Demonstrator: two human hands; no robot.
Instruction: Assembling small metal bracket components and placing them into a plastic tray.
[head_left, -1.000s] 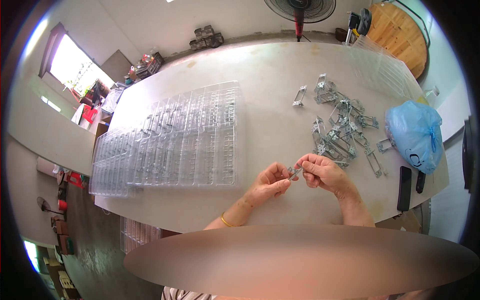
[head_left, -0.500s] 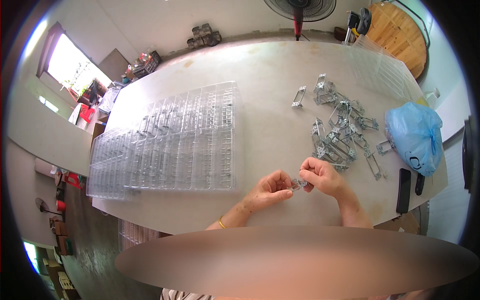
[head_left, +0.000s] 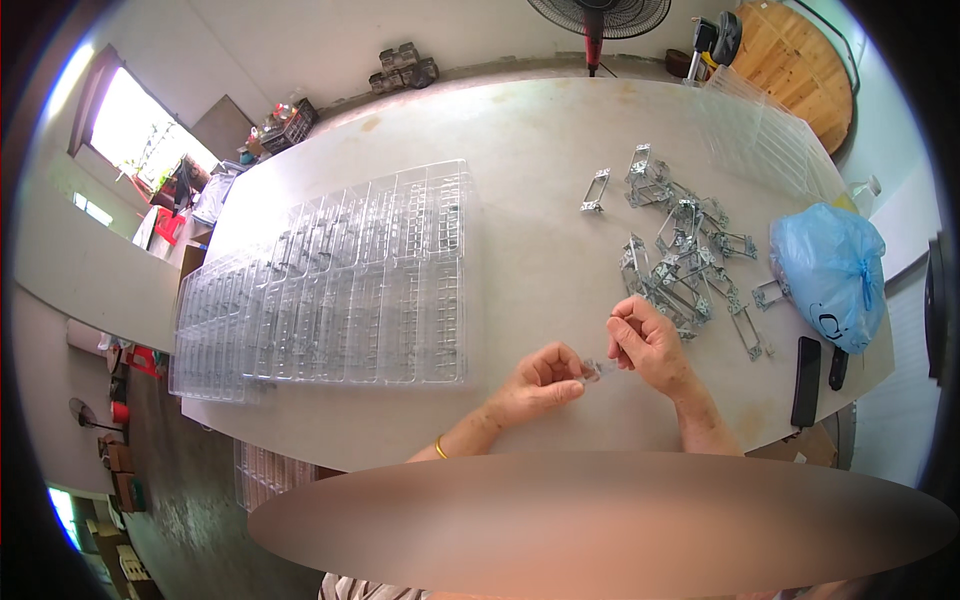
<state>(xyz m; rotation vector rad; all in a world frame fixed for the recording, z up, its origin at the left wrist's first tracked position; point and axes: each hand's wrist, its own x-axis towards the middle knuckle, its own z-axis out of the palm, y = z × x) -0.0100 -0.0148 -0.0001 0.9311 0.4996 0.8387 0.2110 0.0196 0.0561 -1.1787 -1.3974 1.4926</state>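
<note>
Near the front of the table, my left hand (head_left: 543, 386) pinches a small metal bracket (head_left: 596, 371) between thumb and fingers. Just up and to the right of it is my right hand (head_left: 650, 345), its thumb and fingertips pressed together. Whether something tiny sits in that pinch is too small to make out. Beyond my right hand lies a tangled pile of metal brackets (head_left: 690, 240), shaped like narrow open frames. One single bracket (head_left: 596, 190) lies apart, left of the pile. To my left are clear plastic compartment trays (head_left: 420, 381) with rows of metal pieces inside.
A tied blue plastic bag (head_left: 828, 262) sits at the right, with a black phone (head_left: 806, 382) and a small black object (head_left: 838, 370) in front of it. Another clear ribbed tray (head_left: 765, 130) lies at the far right. A fan (head_left: 594, 28) stands behind the pale table (head_left: 530, 250).
My right hand has moved up and slightly right, away from the bracket it was touching. My left hand still holds the bracket in nearly the same place.
</note>
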